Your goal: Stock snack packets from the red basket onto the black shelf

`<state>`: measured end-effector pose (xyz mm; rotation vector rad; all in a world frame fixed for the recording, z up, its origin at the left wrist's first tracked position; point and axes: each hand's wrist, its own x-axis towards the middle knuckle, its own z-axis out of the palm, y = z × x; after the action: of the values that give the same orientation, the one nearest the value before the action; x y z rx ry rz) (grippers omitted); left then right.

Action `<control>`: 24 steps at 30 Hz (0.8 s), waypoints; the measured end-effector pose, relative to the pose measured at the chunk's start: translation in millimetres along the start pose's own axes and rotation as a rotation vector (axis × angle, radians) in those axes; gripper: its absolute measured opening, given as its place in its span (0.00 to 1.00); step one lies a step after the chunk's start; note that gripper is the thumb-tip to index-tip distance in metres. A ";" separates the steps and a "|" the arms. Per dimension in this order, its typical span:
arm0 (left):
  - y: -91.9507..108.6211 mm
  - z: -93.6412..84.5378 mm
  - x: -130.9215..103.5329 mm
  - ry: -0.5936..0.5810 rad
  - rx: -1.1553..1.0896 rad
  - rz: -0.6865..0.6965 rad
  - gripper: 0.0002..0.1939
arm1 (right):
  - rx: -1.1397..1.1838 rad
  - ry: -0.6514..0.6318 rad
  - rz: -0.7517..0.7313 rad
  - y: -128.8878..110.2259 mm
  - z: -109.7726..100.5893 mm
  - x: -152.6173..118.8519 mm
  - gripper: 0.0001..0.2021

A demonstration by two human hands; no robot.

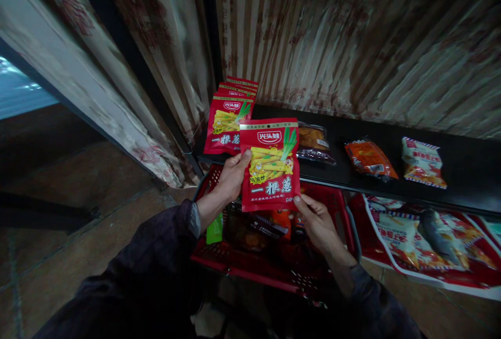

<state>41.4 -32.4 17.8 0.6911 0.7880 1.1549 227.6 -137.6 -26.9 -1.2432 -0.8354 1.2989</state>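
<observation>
Between my two hands I hold a red snack bag (270, 172) upright, its front with yellow sticks and green scallion facing me. My left hand (230, 174) grips its left edge, thumb on the front. At the lower right corner, my right hand (315, 219) pinches the bag with thumb on top. Behind it, several matching red snack bags (227, 119) lean in a row at the shelf's left end. Below my hands is a red plastic basket (211, 260) containing a green packet (214, 230) and other dark and orange packages, partly hidden by the bag.
On the black shelf (376, 187) lie a brown-filled clear package (314, 143), an orange packet (370, 159) and a white-and-red snack bag (422, 161). A second red basket (360, 224) at right holds several similar bags. Patterned curtains (313, 41) hang behind; a dark post (156, 78) stands left.
</observation>
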 end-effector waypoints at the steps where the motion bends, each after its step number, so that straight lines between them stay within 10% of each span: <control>1: 0.6 0.1 0.0 0.002 -0.011 -0.005 0.25 | 0.008 -0.001 -0.002 -0.1 1.2 -0.3 0.15; 24: -3.1 -8.4 -11.3 -0.452 0.213 -0.122 0.31 | 0.200 0.170 -0.072 -15.9 2.9 2.7 0.14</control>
<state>33.7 -43.5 12.7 1.0234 0.5606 0.7682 229.0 -132.1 -11.5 -1.1365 -0.6084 1.1704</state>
